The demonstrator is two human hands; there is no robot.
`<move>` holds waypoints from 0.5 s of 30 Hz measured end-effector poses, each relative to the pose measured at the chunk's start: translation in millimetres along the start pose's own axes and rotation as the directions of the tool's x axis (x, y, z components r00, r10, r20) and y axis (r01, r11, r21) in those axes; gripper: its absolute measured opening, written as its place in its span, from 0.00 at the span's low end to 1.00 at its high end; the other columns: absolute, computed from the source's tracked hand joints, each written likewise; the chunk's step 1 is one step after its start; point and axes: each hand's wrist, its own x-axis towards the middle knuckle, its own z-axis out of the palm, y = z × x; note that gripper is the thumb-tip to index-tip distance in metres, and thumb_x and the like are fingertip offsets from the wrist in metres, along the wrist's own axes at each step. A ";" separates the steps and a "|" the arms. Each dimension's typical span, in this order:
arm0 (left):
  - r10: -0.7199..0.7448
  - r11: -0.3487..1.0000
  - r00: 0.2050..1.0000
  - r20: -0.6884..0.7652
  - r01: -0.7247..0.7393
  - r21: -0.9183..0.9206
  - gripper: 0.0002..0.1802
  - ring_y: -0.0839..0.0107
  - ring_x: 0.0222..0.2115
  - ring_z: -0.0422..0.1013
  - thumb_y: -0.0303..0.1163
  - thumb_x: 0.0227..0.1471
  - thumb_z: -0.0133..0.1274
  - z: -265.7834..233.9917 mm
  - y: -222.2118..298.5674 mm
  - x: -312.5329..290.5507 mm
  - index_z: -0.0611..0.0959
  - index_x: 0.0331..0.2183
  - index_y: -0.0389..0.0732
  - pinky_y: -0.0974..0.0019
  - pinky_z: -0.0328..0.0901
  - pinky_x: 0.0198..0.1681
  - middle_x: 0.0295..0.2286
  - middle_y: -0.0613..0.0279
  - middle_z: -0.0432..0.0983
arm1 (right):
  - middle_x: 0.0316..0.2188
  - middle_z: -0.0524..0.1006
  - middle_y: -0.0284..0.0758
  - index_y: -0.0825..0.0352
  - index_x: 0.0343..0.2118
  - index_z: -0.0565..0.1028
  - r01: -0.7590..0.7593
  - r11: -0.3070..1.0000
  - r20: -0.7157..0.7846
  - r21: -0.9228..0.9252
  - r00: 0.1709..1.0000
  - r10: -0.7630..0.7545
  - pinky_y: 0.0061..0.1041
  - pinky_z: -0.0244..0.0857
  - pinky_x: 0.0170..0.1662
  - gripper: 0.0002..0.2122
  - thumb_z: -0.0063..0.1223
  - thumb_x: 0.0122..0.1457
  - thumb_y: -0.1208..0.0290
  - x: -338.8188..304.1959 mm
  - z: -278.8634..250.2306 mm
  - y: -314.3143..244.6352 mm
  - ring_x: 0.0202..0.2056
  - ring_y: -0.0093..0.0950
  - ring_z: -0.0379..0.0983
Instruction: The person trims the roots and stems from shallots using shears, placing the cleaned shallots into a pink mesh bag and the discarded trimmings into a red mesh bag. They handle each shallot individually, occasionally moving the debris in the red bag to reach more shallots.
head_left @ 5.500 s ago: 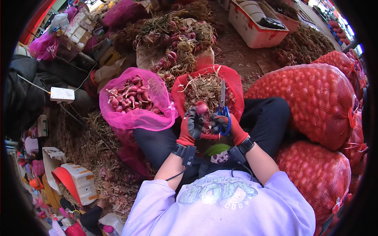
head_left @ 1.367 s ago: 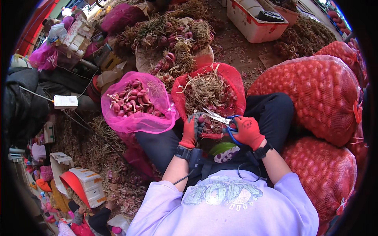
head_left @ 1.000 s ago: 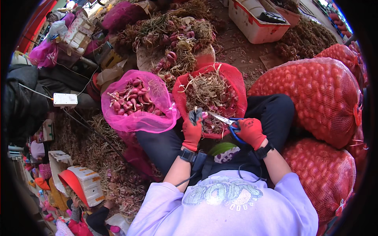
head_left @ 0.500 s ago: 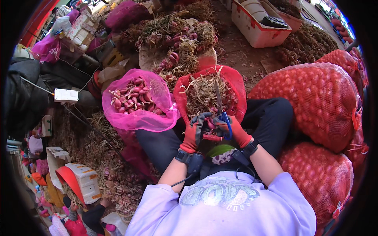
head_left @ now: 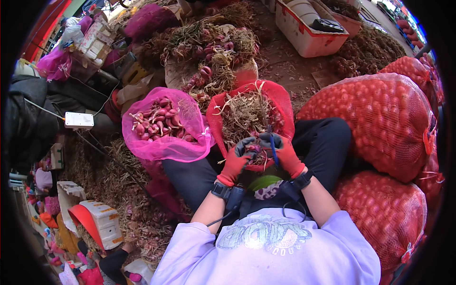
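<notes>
1. Red-gloved, our left hand (head_left: 236,163) curls its fingers (head_left: 246,144) tight around a small shallot (head_left: 253,149), pinched just ahead of the fingertips and over the red mesh sack (head_left: 280,102) of roots and trimmings between our knees.
2. Our right hand (head_left: 286,154) is wrapped around the blue-handled scissors (head_left: 272,144), blade pointing up and away from the palm; we cannot tell whether the blades stand apart or together.
3. We judge that a clean trim calls for the bulb to sit out past the left fingertips, so the blades meet only the dry roots and not the glove.
4. We should keep both hands above the red sack, so cuttings drop straight below the fingers.
5. Finished bulbs belong in the pink mesh bag (head_left: 164,130), off to the left of the left fingers, well apart from the full red net sacks (head_left: 375,118) to the right of the right hand.
</notes>
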 end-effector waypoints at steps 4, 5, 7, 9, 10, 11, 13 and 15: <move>0.004 0.993 0.994 0.109 -0.017 0.119 0.28 0.75 0.45 0.64 0.18 0.44 0.51 3.8 4.0 0.3 0.67 0.50 0.35 0.71 0.59 0.49 0.45 0.64 0.68 | 0.33 0.75 0.31 0.72 0.40 0.71 0.139 0.985 0.260 -0.098 0.959 -0.109 0.20 0.65 0.39 0.15 0.58 0.48 0.77 10.3 -4.7 13.8 0.34 0.17 0.69; 0.002 0.993 0.993 0.114 -0.016 0.119 0.28 0.75 0.45 0.64 0.18 0.44 0.51 2.1 -0.5 0.6 0.67 0.50 0.35 0.71 0.59 0.49 0.45 0.64 0.68 | 0.31 0.75 0.33 0.72 0.40 0.71 0.273 0.920 0.251 -0.280 0.946 -0.204 0.19 0.65 0.36 0.15 0.57 0.48 0.76 12.5 -7.5 17.9 0.31 0.17 0.69; 0.057 0.978 0.989 0.134 -0.082 0.190 0.28 0.75 0.45 0.64 0.18 0.45 0.50 -2.2 -5.4 -0.9 0.66 0.51 0.35 0.71 0.59 0.49 0.46 0.63 0.67 | 0.30 0.75 0.34 0.72 0.39 0.71 0.134 0.975 0.149 -0.179 0.983 -0.108 0.19 0.66 0.34 0.14 0.55 0.48 0.76 13.9 -0.8 14.5 0.29 0.17 0.69; 0.081 0.990 0.991 0.103 -0.092 0.107 0.28 0.76 0.45 0.63 0.18 0.45 0.50 2.5 1.4 0.7 0.66 0.51 0.35 0.72 0.59 0.49 0.46 0.63 0.67 | 0.28 0.74 0.35 0.72 0.38 0.70 -0.001 0.998 0.050 -0.062 0.999 0.004 0.19 0.66 0.31 0.13 0.54 0.49 0.76 16.1 -3.4 18.8 0.27 0.18 0.70; 0.104 0.994 0.992 0.068 -0.106 0.024 0.27 0.76 0.46 0.63 0.18 0.46 0.49 6.9 9.6 0.4 0.66 0.51 0.35 0.72 0.60 0.48 0.46 0.63 0.67 | 0.27 0.74 0.34 0.72 0.37 0.70 -0.043 0.974 -0.072 0.221 0.996 0.060 0.19 0.66 0.29 0.12 0.52 0.49 0.76 19.5 -8.6 26.5 0.24 0.19 0.69; 0.073 0.997 0.996 0.056 -0.071 -0.025 0.27 0.77 0.44 0.65 0.19 0.47 0.48 7.9 13.4 -0.6 0.66 0.51 0.35 0.73 0.61 0.46 0.43 0.63 0.69 | 0.25 0.73 0.34 0.72 0.36 0.71 -0.044 0.871 -0.172 0.490 0.974 0.146 0.19 0.65 0.26 0.10 0.51 0.50 0.76 21.1 -15.8 33.1 0.22 0.19 0.69; -0.025 0.998 0.998 0.049 0.029 -0.062 0.26 0.77 0.42 0.66 0.19 0.48 0.48 -2.8 11.4 -3.9 0.66 0.51 0.35 0.73 0.62 0.45 0.42 0.64 0.70 | 0.24 0.73 0.34 0.72 0.36 0.70 -0.032 0.864 -0.164 0.502 0.978 0.132 0.19 0.65 0.26 0.10 0.50 0.50 0.76 19.7 -26.5 30.9 0.21 0.20 0.69; -0.124 0.986 0.991 0.048 0.128 -0.102 0.25 0.78 0.40 0.67 0.20 0.48 0.48 -6.9 9.1 -3.3 0.66 0.50 0.35 0.73 0.63 0.44 0.40 0.65 0.70 | 0.22 0.72 0.31 0.72 0.35 0.72 -0.034 0.904 -0.187 0.427 0.974 0.125 0.17 0.64 0.25 0.09 0.52 0.51 0.75 14.0 -30.0 23.9 0.20 0.18 0.68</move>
